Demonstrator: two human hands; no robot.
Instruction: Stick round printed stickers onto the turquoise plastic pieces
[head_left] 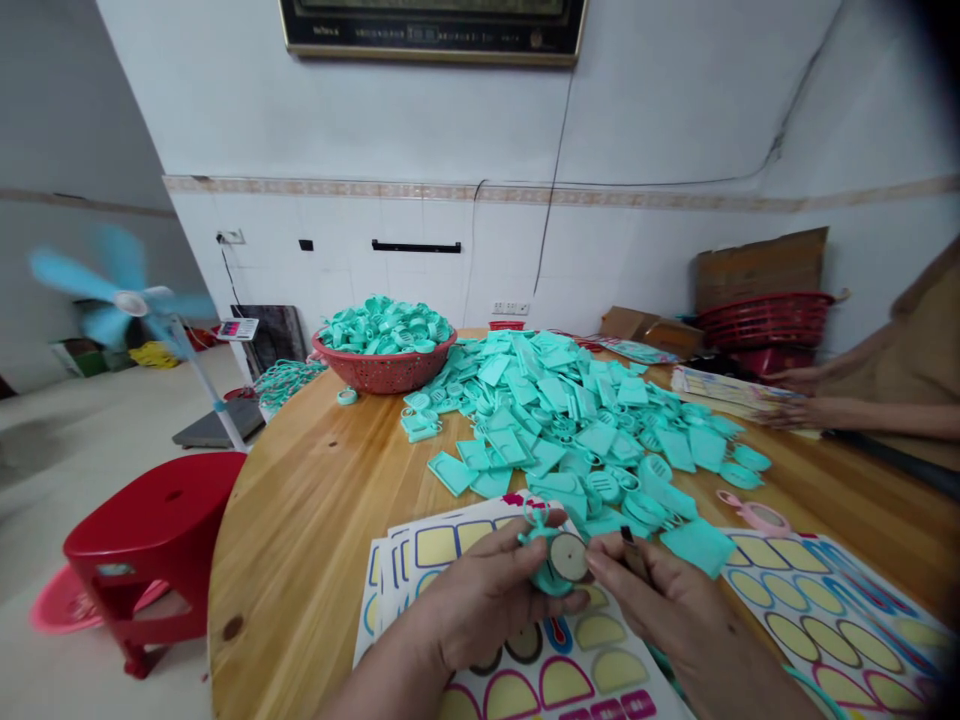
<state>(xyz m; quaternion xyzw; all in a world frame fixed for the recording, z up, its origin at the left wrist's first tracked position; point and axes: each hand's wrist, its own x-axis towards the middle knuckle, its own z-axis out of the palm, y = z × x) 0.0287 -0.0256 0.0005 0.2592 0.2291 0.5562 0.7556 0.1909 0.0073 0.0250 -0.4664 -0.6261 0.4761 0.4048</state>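
My left hand (495, 580) is closed around a small teal plastic piece (551, 578) with a looped top, above the sticker sheets. Against the front of this piece is a round pale sticker (569, 556) with a dark rim and a dot in its centre. My right hand (667, 590) pinches the sticker's right edge between thumb and finger. A thin, dark-tipped tool (631, 548) also sticks out from between the right fingers; its kind is unclear. Beneath both hands lies a stack of printed sticker sheets (517, 690), partly hidden by them.
A large heap of teal plastic pieces (555, 400) covers the table's middle, beside a red basket (382, 372) of similar parts. More sticker sheets (832, 610) and a pink piece (761, 515) lie right. Another person's hands (795, 400) hold sheets. A red stool (161, 510) stands left.
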